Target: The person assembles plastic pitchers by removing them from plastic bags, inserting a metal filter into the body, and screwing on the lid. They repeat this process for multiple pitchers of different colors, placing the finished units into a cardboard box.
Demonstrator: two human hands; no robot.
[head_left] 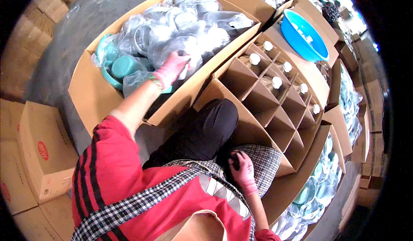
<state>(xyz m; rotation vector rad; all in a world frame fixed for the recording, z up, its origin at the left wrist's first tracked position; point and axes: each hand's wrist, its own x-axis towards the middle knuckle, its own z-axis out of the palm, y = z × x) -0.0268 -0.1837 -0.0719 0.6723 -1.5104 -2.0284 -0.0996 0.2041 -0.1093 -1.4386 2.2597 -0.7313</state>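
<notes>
My left hand [173, 69], in a pink glove, reaches into a large open carton [97, 88] and is closed at the plastic-wrapped pieces [172, 47]. A narrow white part [184, 72] shows beneath its fingers; what it grips is unclear. Around it lie white, grey and teal parts in clear bags, among them a round teal piece [124, 66] left of the hand. My right hand [243, 170], also gloved in pink, rests on the checked apron over my thigh. Its fingers are curled, with darkness at the tips, and I cannot make out anything in them.
Right of the left hand, a carton with cardboard dividers [258, 114] holds several white-capped bottles [275, 82] in its far and right cells. A blue basin [303, 36] with small white pieces sits beyond. More cartons of bagged parts [316, 189] stand right; closed cartons [45, 155] stand left.
</notes>
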